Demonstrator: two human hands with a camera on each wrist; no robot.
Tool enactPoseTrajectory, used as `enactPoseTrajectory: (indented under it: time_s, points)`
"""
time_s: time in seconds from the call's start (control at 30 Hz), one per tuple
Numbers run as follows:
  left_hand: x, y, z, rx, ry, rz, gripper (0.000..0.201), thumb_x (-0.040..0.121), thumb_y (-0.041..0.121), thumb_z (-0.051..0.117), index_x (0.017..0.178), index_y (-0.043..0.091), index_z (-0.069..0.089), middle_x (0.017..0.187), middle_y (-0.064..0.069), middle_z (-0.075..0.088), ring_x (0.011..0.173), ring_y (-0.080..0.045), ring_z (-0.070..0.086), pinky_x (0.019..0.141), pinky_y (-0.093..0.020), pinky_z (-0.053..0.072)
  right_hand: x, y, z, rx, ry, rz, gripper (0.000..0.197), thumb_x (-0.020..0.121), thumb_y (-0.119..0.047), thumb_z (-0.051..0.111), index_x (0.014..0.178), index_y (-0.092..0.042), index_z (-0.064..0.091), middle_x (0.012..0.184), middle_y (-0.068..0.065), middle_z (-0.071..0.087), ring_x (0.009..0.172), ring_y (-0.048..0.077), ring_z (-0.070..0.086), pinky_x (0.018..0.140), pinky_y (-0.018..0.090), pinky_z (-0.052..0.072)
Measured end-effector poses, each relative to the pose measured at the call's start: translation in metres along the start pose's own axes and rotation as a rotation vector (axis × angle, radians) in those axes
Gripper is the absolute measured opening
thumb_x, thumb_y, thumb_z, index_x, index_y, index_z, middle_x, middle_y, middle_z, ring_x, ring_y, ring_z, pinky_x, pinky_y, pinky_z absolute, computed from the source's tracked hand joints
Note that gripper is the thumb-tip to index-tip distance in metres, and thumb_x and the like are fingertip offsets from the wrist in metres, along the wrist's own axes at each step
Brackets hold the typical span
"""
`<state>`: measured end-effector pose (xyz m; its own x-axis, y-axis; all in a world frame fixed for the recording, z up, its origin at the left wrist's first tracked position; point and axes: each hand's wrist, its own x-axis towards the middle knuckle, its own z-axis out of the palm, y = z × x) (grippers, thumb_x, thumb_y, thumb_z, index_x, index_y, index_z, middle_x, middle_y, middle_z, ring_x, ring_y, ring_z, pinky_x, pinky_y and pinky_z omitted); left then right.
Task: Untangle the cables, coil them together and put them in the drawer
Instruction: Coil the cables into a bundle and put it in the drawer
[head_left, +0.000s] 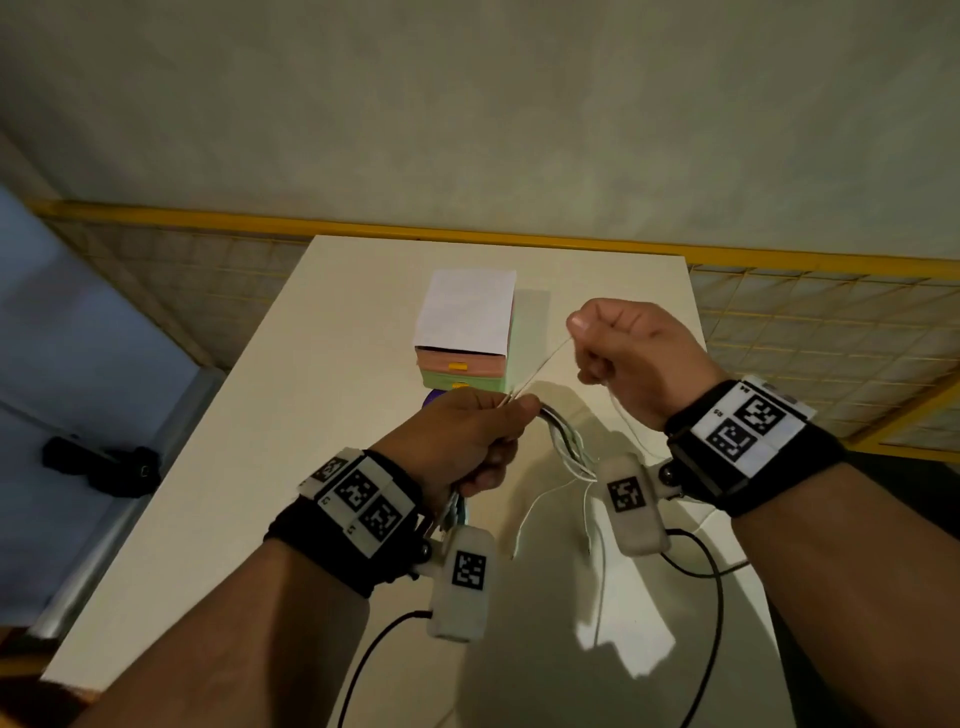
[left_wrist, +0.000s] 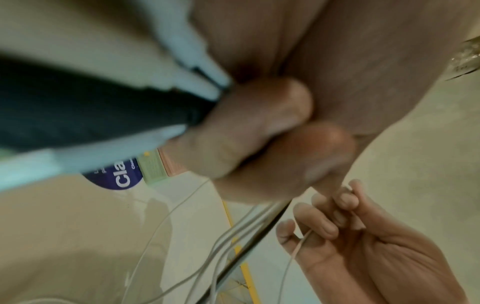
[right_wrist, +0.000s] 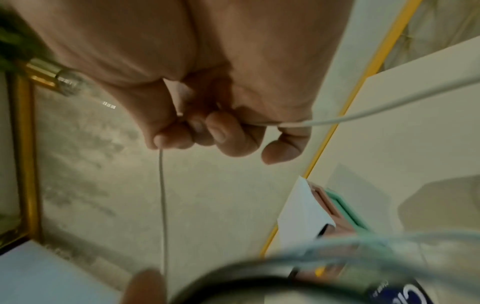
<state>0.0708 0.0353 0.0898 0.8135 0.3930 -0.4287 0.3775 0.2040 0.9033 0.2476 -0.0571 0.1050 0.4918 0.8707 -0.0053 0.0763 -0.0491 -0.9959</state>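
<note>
My left hand (head_left: 483, 436) grips a bundle of white and black cables (head_left: 563, 436) above the table; its curled fingers (left_wrist: 259, 133) close round the bundle. Loose white ends (head_left: 524, 519) hang from it toward the tabletop. My right hand (head_left: 618, 348) is raised to the right of the left one and pinches a thin white cable (head_left: 540, 369) that runs taut down to the left fist. The same thin cable (right_wrist: 162, 195) passes through the right hand's curled fingers (right_wrist: 221, 131). A small drawer unit (head_left: 462, 353) with pink and green drawers stands behind the hands.
The white table (head_left: 291, 415) runs back to a yellow-framed mesh fence (head_left: 779, 322). White paper (head_left: 467, 306) lies on top of the drawer unit. A purple round label (left_wrist: 122, 176) lies by the unit's foot. A black object (head_left: 98, 467) lies on the floor at left.
</note>
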Motion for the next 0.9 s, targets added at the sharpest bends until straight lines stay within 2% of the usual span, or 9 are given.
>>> enactPoseTrajectory:
  time_s: [0.23,0.37,0.47,0.57,0.6,0.67,0.73,0.8,0.9]
  points:
    - [0.001,0.001,-0.005,0.195,0.073,-0.015,0.039,0.098,0.034,0.058,0.068,0.013,0.048,0.046,-0.001,0.030,0.036,-0.013,0.019,0.042,-0.017,0.016,-0.003,0.017,-0.008,-0.100,0.371,0.063,0.031,0.078,-0.025,0.061,0.054,-0.016,0.042,0.056,0.007,0.037,0.057,0.020,0.033,0.061,0.037,0.036]
    - [-0.001,0.003,-0.012,0.254,0.182,-0.063,0.035,0.095,0.037,0.060,0.071,0.015,0.048,0.049,-0.002,0.028,0.038,-0.013,0.019,0.046,-0.022,0.013,0.002,0.027,-0.024,-0.281,0.487,0.127,0.040,0.085,-0.032,0.064,0.055,-0.018,0.040,0.038,-0.013,0.036,0.043,0.012,0.035,0.053,0.025,0.035]
    - [-0.005,0.007,-0.015,0.133,0.245,-0.105,0.043,0.090,0.026,0.060,0.056,0.021,0.034,0.043,0.005,0.030,0.036,-0.010,0.019,0.043,-0.017,0.015,0.000,0.034,-0.038,-0.490,0.550,0.199,0.032,0.085,-0.034,0.059,0.061,-0.016,0.051,0.055,-0.005,0.055,0.061,0.021,0.054,0.063,0.029,0.042]
    - [-0.008,0.012,-0.015,0.185,0.199,-0.085,0.042,0.090,0.019,0.058,0.054,0.019,0.036,0.045,0.002,0.029,0.037,-0.012,0.019,0.044,-0.019,0.015,-0.008,0.037,-0.042,-1.023,0.417,0.385,0.030,0.077,-0.043,0.055,0.098,-0.022,0.065,0.116,0.007,0.064,0.108,0.031,0.056,0.094,0.042,0.044]
    - [-0.008,0.014,-0.014,0.234,0.170,-0.076,0.039,0.091,0.021,0.058,0.056,0.017,0.040,0.046,0.000,0.030,0.038,-0.014,0.020,0.045,-0.021,0.014,-0.012,0.035,-0.037,-1.126,0.329,0.358,0.049,0.073,-0.042,0.059,0.119,-0.025,0.059,0.136,0.006,0.052,0.125,0.032,0.046,0.106,0.047,0.035]
    - [-0.006,0.018,-0.010,0.319,0.107,-0.066,0.036,0.093,0.024,0.059,0.062,0.013,0.046,0.048,-0.003,0.030,0.040,-0.014,0.020,0.046,-0.026,0.014,-0.019,0.023,-0.015,-1.025,0.099,0.085,0.080,0.069,-0.032,0.069,0.143,-0.024,0.039,0.151,0.001,0.037,0.141,0.025,0.029,0.117,0.041,0.022]
    - [-0.004,0.024,-0.003,0.354,0.082,-0.066,0.038,0.094,0.023,0.058,0.060,0.014,0.045,0.047,-0.005,0.032,0.040,-0.015,0.022,0.047,-0.028,0.014,-0.024,0.005,0.021,-0.720,-0.189,-0.135,0.091,0.066,-0.018,0.073,0.147,-0.020,0.031,0.142,-0.001,0.048,0.131,0.016,0.044,0.109,0.026,0.035]
    - [-0.005,0.030,0.001,0.343,0.097,-0.060,0.030,0.092,0.015,0.054,0.062,0.017,0.051,0.055,-0.009,0.039,0.044,-0.015,0.031,0.045,-0.028,0.021,-0.022,-0.001,0.049,-0.572,-0.357,-0.172,0.091,0.065,-0.010,0.077,0.144,-0.018,0.033,0.116,-0.007,0.060,0.098,0.005,0.060,0.083,0.011,0.046]
    - [-0.010,0.030,-0.002,0.241,0.164,-0.055,0.035,0.087,0.006,0.051,0.055,0.019,0.047,0.053,-0.006,0.037,0.041,-0.014,0.027,0.045,-0.026,0.018,-0.011,0.004,0.064,-0.574,-0.281,-0.337,0.049,0.066,-0.007,0.076,0.112,-0.012,0.061,0.087,-0.012,0.062,0.071,0.002,0.056,0.064,0.010,0.043]
